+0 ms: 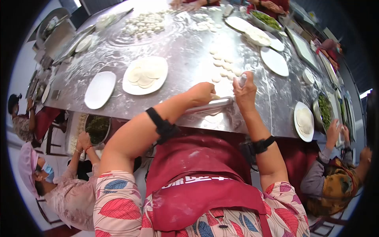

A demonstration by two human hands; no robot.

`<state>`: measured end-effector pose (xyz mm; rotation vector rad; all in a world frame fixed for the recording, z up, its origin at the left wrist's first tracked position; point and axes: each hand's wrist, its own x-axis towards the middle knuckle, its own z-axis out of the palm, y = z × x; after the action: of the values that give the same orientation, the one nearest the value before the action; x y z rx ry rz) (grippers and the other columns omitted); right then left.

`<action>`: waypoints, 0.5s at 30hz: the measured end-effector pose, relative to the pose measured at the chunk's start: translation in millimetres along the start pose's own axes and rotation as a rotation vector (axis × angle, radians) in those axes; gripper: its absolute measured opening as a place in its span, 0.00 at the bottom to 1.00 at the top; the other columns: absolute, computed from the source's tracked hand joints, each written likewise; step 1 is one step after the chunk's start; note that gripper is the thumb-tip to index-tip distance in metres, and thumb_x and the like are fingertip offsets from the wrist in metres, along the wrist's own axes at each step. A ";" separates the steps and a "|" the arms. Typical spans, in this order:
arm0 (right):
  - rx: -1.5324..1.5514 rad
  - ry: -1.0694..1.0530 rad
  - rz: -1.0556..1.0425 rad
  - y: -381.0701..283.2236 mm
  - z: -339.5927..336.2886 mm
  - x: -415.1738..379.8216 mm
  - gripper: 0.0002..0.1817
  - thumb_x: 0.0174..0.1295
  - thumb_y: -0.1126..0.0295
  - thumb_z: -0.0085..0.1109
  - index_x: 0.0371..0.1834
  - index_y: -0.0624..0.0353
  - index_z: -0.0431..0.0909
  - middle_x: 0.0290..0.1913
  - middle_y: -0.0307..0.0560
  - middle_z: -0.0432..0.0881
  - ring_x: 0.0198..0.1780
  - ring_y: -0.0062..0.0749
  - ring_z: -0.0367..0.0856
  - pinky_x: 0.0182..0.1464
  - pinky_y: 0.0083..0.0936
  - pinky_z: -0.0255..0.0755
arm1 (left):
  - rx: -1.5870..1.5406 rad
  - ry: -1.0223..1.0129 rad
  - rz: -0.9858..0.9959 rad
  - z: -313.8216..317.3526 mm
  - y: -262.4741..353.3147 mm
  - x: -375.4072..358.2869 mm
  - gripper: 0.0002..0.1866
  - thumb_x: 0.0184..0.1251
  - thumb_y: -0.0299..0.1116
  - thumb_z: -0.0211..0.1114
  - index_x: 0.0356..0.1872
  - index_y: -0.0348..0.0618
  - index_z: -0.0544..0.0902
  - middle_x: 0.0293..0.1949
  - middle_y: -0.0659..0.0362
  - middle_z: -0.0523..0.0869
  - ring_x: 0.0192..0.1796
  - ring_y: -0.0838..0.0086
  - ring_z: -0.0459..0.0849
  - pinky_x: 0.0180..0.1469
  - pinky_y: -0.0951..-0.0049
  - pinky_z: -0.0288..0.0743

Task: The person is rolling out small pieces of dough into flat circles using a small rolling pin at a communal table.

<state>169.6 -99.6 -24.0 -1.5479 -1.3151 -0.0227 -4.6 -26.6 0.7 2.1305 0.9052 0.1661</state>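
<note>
A steel rolling pin (209, 106) lies low at the table's near edge, in front of my body. My right hand (245, 93) is closed round its right end, and a greyish tip shows between thumb and fingers. My left hand (203, 94) is curled just above the pin, with a pale bit of dough (215, 96) at its fingertips. A flat dough wrapper (214, 117) shows on the near side of the pin, partly blurred by glare. Beyond my hands, several small dough pieces (224, 67) lie in rows on the floured steel table (185, 59).
A plate of wrappers (145, 75) and a bare white plate (100, 90) stand left. Another wrapper plate (304, 121) and a bowl of green filling (324, 112) are right. Co-workers sit close on both sides; others stand across the table near a dough pile (145, 24).
</note>
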 end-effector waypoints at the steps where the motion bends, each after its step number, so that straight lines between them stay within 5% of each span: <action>1: 0.002 0.019 -0.052 2.4 5.0 5.8 0.15 0.58 0.73 0.60 0.45 0.60 0.65 0.23 0.52 0.76 0.23 0.41 0.77 0.27 0.35 0.69 | 0.026 0.024 -0.032 -3.8 3.0 -0.9 0.10 0.57 0.30 0.60 0.36 0.36 0.83 0.34 0.45 0.85 0.40 0.57 0.84 0.43 0.63 0.75; 3: 0.001 0.002 -0.050 -12.6 3.6 10.1 0.15 0.57 0.74 0.60 0.46 0.61 0.67 0.26 0.53 0.77 0.23 0.43 0.76 0.27 0.35 0.69 | 0.021 0.021 -0.024 0.9 -8.6 5.1 0.13 0.55 0.36 0.62 0.37 0.37 0.83 0.35 0.44 0.85 0.41 0.55 0.84 0.45 0.62 0.75; 4: 0.003 0.053 -0.137 9.3 2.7 0.6 0.15 0.57 0.75 0.59 0.45 0.61 0.67 0.25 0.51 0.76 0.21 0.36 0.76 0.26 0.32 0.69 | 0.046 0.027 -0.029 1.4 -5.8 1.1 0.14 0.54 0.37 0.62 0.37 0.38 0.83 0.35 0.43 0.85 0.42 0.54 0.83 0.45 0.61 0.75; 5: 0.151 -0.028 0.102 -7.8 -13.2 -14.1 0.15 0.57 0.77 0.58 0.46 0.60 0.66 0.23 0.47 0.74 0.20 0.29 0.75 0.23 0.28 0.68 | 0.068 0.028 -0.031 4.8 -2.9 -3.8 0.16 0.52 0.39 0.63 0.37 0.38 0.84 0.35 0.43 0.84 0.42 0.53 0.83 0.45 0.61 0.75; 7: 0.031 0.002 -0.015 -19.1 -35.4 -39.0 0.15 0.58 0.78 0.58 0.45 0.58 0.64 0.22 0.41 0.73 0.19 0.23 0.73 0.20 0.22 0.67 | 0.142 0.054 0.031 12.4 -3.4 -10.5 0.16 0.51 0.39 0.64 0.37 0.39 0.83 0.36 0.43 0.84 0.42 0.52 0.83 0.46 0.60 0.75; 8: 0.207 -0.038 0.215 -32.0 -43.5 -50.4 0.13 0.60 0.77 0.58 0.43 0.56 0.64 0.22 0.39 0.72 0.19 0.21 0.73 0.20 0.21 0.67 | 0.081 0.104 0.097 18.5 -9.9 -11.1 0.15 0.49 0.36 0.64 0.37 0.38 0.83 0.35 0.44 0.84 0.41 0.55 0.83 0.45 0.63 0.75; 11: 0.282 -0.036 0.186 -39.8 -50.5 -65.4 0.13 0.61 0.77 0.58 0.43 0.56 0.64 0.22 0.38 0.72 0.20 0.20 0.73 0.21 0.19 0.67 | -0.135 0.001 0.060 -1.2 -18.6 -20.9 0.14 0.49 0.33 0.64 0.37 0.37 0.82 0.34 0.46 0.84 0.39 0.61 0.83 0.43 0.66 0.75; 15: 0.271 -0.028 0.164 -32.7 -45.2 -59.1 0.13 0.61 0.77 0.58 0.43 0.56 0.64 0.23 0.39 0.72 0.20 0.20 0.75 0.22 0.18 0.68 | -0.195 0.166 -0.023 -61.1 -55.8 -47.4 0.13 0.52 0.27 0.61 0.40 0.37 0.81 0.35 0.53 0.85 0.40 0.71 0.81 0.43 0.71 0.74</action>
<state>148.4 -177.7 -16.9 -1.4210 -1.1565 0.2713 -94.4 4.3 10.0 1.9457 0.9675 0.4083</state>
